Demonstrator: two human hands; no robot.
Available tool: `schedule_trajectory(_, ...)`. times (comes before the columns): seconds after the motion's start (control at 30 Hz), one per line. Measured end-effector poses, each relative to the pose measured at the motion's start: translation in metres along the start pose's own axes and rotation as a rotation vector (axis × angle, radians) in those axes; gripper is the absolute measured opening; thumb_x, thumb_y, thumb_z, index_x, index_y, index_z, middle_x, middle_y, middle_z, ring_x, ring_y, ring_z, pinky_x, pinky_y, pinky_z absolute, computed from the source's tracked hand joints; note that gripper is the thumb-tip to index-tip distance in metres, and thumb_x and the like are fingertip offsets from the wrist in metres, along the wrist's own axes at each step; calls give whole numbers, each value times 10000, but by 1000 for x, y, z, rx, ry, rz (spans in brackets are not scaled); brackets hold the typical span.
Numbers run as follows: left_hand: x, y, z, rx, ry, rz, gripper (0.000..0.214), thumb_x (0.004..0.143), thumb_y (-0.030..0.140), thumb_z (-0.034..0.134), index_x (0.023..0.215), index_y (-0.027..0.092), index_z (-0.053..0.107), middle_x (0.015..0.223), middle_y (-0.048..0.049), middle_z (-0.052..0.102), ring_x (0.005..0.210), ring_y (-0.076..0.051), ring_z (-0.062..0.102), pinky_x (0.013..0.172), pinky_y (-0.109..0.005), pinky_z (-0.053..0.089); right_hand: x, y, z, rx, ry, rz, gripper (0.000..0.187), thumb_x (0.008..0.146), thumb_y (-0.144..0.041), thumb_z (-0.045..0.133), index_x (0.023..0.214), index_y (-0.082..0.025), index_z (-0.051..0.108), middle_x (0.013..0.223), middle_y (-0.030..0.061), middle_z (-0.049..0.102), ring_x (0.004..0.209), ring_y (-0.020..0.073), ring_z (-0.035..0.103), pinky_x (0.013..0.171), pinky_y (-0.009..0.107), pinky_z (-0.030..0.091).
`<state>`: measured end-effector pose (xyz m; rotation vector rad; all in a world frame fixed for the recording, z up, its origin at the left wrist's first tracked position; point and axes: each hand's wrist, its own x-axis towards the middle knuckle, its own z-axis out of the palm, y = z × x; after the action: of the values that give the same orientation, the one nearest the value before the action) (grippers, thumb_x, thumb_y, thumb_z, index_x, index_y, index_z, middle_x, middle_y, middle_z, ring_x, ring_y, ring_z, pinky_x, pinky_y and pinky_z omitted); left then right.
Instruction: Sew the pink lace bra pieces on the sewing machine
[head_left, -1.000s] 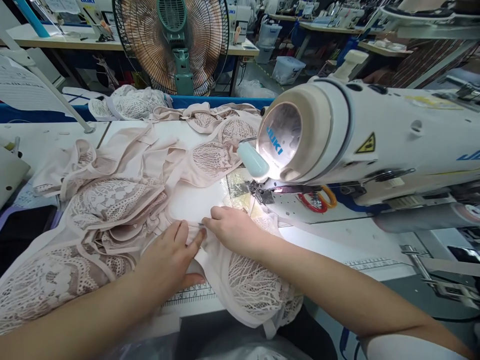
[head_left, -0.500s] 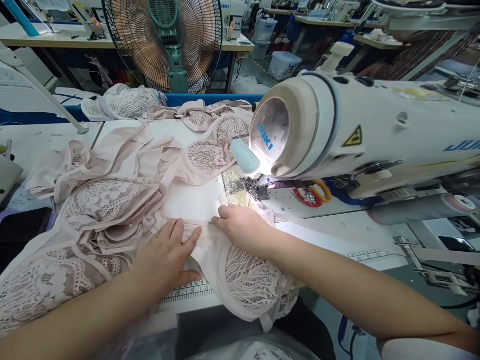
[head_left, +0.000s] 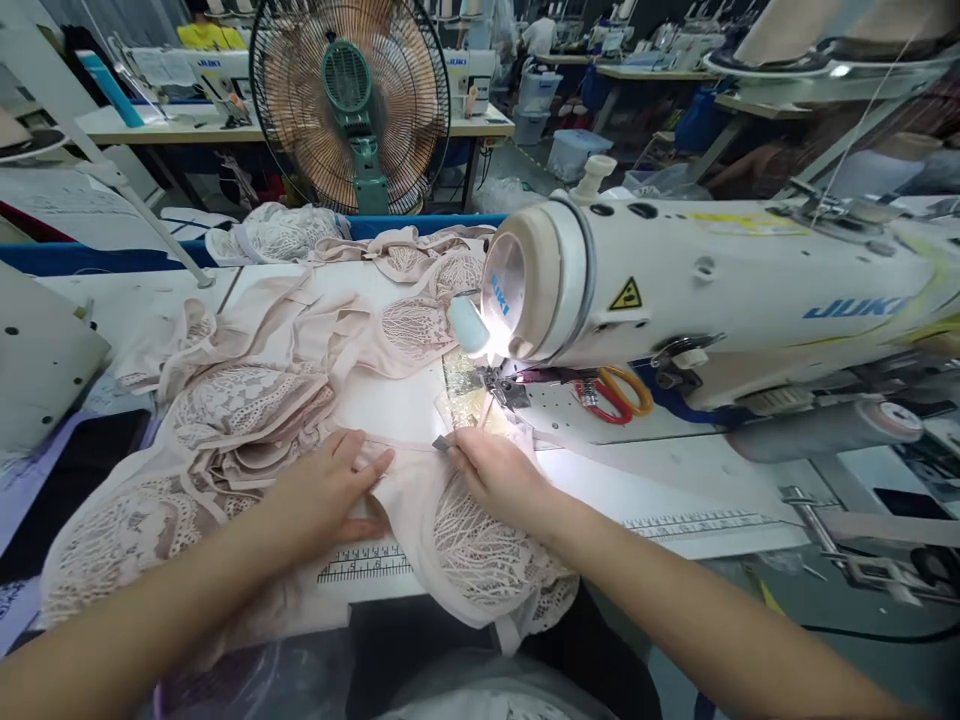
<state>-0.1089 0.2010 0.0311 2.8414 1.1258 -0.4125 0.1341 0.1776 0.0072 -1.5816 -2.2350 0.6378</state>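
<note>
My left hand (head_left: pixel 326 490) lies flat with fingers stretched out on the edge of a pale pink lace bra (head_left: pixel 457 545) at the table's front. My right hand (head_left: pixel 495 472) pinches the same bra's edge, and a small dark metal piece (head_left: pixel 441 444) shows at its fingertips. The bra's lace cup hangs over the table's front edge. Just beyond my right hand is the presser foot (head_left: pixel 504 388) of a white Juki sewing machine (head_left: pixel 712 285), lit by its lamp.
A heap of similar pink lace bras (head_left: pixel 240 410) covers the table's left half. Red and orange scissors (head_left: pixel 616 392) lie under the machine arm. A printed ruler (head_left: pixel 364 565) runs along the table's front edge. A green standing fan (head_left: pixel 349 105) is behind; other workstations lie farther back.
The view has pulled back and shifted. My two hands have drawn slightly apart along the bra's edge, and the small dark piece now shows at my right fingertips.
</note>
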Motion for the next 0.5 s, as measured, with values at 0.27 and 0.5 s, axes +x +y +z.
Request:
schedule_trajectory(0.27, -8, 13, -39, -266, 119, -136, 400, 987, 314, 338, 991, 159, 707, 1132, -111, 655, 1039, -229, 616, 922, -382, 497, -5, -12, 26, 94, 67, -118, 172, 908, -162, 368, 914, -165, 539, 834, 90, 638, 739, 194, 575, 656, 308, 445)
schedule_trajectory(0.5, 18, 85, 24, -110, 389, -386, 468, 900, 313, 531, 1295, 63, 552, 1310, -248, 534, 1239, -373, 484, 992, -505, 449, 4, -6, 19, 29, 79, -13, 244, 952, -211, 289, 756, -211, 435, 667, 5, 531, 608, 157, 511, 553, 251, 398)
